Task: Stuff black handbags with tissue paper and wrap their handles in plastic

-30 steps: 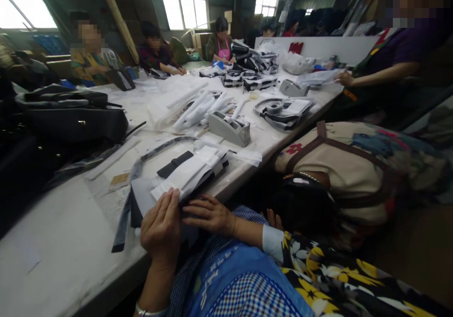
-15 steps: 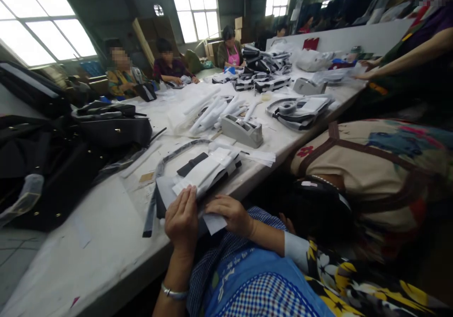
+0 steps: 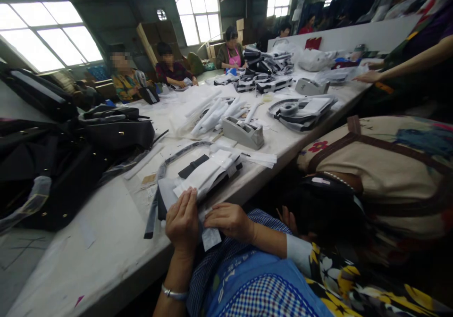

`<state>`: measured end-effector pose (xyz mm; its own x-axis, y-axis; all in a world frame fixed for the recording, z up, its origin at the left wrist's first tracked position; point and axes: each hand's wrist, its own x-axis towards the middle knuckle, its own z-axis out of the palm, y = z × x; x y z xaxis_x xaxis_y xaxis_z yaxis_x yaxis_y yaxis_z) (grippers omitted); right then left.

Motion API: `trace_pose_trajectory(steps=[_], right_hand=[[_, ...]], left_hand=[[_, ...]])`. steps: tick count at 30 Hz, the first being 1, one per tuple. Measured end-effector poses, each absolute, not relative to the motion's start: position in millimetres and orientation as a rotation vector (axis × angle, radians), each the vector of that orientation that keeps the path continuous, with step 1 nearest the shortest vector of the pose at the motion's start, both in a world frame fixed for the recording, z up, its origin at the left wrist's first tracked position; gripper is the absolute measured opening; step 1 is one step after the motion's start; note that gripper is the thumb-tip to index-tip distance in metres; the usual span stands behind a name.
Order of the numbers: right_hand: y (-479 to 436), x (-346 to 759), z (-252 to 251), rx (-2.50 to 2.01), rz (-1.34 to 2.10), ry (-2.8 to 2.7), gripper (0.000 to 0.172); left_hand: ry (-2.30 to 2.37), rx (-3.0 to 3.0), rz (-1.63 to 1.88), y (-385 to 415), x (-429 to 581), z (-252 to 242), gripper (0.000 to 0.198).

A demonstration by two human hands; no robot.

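A flat black handbag (image 3: 223, 179) lies at the table's near edge, partly covered by white wrapping paper (image 3: 201, 178). Its curved handle (image 3: 173, 155), sleeved in clear plastic, loops behind it. My left hand (image 3: 182, 220) grips the bag's near corner, fingers pressed together and thumb hidden. Just right of it, my right hand (image 3: 230, 220) has its fingers curled at the bag's front edge. They pinch a thin whitish sheet (image 3: 211, 239) that hangs down below the table edge.
A grey tape dispenser (image 3: 243, 133) stands beyond the bag, near rolled white paper (image 3: 215, 115). Black bags (image 3: 71, 166) are heaped at left. Another wrapped bag (image 3: 300, 112) lies farther right. A person bends low at my right; others work around the table (image 3: 95, 260).
My right hand's fingers have curled in more, and the whitish sheet under them now hangs lower and narrower. The left hand stays on the bag's corner. The view has shifted slightly.
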<state>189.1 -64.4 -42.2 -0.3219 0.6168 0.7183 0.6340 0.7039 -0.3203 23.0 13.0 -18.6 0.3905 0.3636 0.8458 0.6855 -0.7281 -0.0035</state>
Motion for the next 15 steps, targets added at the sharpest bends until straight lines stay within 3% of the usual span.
trace_pose_trajectory(steps=[15], right_hand=[[-87.0,193.0,-0.2,-0.837,0.208,-1.970,0.032]], left_hand=[[-0.985,-2.316,-1.185,0.0,21.5,-16.0,0.039]])
